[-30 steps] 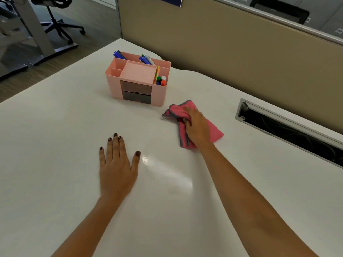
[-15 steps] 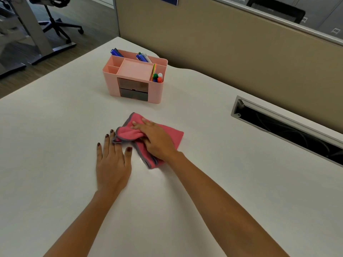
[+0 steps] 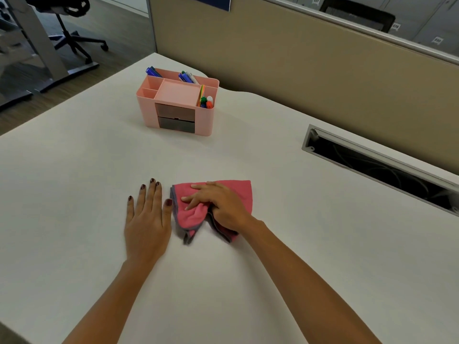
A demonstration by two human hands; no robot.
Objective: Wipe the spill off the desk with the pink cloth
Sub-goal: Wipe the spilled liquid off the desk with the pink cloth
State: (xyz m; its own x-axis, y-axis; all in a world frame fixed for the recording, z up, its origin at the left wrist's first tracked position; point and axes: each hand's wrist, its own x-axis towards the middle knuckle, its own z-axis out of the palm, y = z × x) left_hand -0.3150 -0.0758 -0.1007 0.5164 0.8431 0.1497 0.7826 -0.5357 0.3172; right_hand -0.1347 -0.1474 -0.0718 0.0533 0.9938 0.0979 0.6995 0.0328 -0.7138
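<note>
The white table (image 3: 74, 170) fills most of what I see. Its far edge runs along a tan partition (image 3: 298, 70), and its far left corner is rounded. A long metal cable trough (image 3: 372, 165) is sunk into the table near the far right edge, with dark cables inside it. Off the table, past the far left corner, an office chair (image 3: 72, 38) stands on the wood floor.

Toward the far left corner of the table stands a pink organizer (image 3: 149, 112). Two dark drawers (image 3: 175, 119) in its front face me, and it has open compartments on top. It is well apart from my hands.

The pink cloth (image 3: 238, 192) lies about the middle of the table, nearer the near edge than the organizer is. It is folded and rumpled, and its grey edging shows along the left side and at the two corners that point toward me.

My right hand (image 3: 221, 204) is on top of the cloth and grips it. Two fingers lie fairly straight across the pink surface, while the thumb and the other fingers curl into a bunched fold.

My left hand (image 3: 146, 219) rests flat on the bare table just left of the cloth, open, with the fingers straight and close together. Its thumb reaches the cloth's left edge, but I cannot tell whether it touches.

Blue pens (image 3: 186, 76) stand in the organizer's back compartments. Small coloured markers (image 3: 206, 101) sit in the compartment on its right side.
</note>
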